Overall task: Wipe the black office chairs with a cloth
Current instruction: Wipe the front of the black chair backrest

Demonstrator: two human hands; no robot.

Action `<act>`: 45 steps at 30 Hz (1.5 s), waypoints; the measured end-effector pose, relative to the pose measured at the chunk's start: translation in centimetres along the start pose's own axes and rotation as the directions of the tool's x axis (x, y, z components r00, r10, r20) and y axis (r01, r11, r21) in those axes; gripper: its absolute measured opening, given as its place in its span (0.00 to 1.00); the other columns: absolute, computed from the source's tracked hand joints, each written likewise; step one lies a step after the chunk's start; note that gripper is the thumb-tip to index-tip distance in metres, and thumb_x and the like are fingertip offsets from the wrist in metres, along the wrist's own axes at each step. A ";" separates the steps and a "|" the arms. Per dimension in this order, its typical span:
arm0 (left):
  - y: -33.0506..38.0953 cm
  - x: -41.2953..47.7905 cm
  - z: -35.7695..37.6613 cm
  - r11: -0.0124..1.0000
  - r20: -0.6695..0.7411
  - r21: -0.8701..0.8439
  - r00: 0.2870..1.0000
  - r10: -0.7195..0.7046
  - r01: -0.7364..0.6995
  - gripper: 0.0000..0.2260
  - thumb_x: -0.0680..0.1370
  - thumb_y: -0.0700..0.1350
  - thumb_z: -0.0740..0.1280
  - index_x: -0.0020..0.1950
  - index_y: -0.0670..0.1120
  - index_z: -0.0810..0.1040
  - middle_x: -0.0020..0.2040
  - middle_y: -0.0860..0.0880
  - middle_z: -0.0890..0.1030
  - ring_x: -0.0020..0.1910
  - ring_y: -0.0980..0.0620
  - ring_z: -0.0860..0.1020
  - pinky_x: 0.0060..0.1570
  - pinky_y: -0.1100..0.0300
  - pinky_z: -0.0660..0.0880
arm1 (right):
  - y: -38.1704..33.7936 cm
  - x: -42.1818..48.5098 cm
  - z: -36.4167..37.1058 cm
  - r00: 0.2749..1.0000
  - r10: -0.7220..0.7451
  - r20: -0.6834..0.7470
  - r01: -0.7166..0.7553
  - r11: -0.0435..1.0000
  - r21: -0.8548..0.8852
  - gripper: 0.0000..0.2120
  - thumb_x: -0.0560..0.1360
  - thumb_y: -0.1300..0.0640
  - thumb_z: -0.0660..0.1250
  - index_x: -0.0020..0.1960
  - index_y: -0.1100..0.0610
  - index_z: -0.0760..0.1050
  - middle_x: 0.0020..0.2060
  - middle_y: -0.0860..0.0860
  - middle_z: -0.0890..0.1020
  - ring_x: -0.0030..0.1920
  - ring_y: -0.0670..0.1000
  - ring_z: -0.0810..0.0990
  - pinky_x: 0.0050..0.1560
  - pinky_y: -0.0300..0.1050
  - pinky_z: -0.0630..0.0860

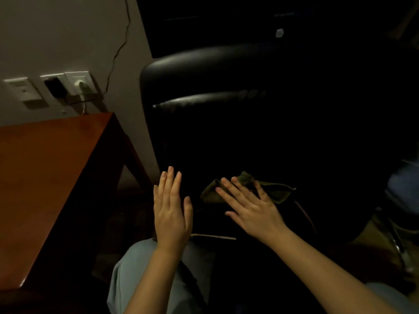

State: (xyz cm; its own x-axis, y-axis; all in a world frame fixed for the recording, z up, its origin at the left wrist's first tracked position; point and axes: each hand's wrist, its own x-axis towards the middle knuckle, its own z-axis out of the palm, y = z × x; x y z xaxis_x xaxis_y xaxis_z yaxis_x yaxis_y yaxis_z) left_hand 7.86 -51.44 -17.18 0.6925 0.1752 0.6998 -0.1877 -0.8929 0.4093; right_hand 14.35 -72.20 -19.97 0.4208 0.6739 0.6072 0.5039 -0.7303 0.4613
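A black leather office chair (210, 73) fills the middle of the head view, its backrest facing me and its seat lost in shadow. A dark olive cloth (277, 192) lies crumpled on the seat. My right hand (247, 205) rests flat on the cloth with fingers spread, pressing it against the seat. My left hand (171, 210) hovers flat and empty to the left of the cloth, near the seat's left edge, fingers straight and slightly apart.
A reddish-brown wooden table (52, 168) stands at the left, close to the chair. Wall sockets with plugs (70, 85) and a hanging cable sit on the wall behind it. Blue fabric (403, 184) and a metal chair part (401, 248) show at the right edge.
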 end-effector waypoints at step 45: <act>-7.4 -2.7 -1.1 0.993 -0.041 0.028 0.993 -0.115 0.116 0.22 0.82 0.47 0.51 0.74 0.39 0.61 0.76 0.42 0.60 0.77 0.45 0.55 0.75 0.48 0.54 | -9.9 8.9 1.6 0.983 -0.135 0.123 0.132 0.991 0.033 0.31 0.81 0.41 0.47 0.79 0.55 0.51 0.79 0.50 0.52 0.78 0.50 0.50 0.74 0.56 0.49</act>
State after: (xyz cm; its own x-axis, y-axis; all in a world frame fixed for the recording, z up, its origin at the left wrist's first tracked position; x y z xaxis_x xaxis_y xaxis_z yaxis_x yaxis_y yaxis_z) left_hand 6.61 -44.87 -21.47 0.6806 0.2934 0.6714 -0.0861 -0.8779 0.4710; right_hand 14.31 -58.83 -20.20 0.4387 0.7750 0.4549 0.5795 -0.6309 0.5159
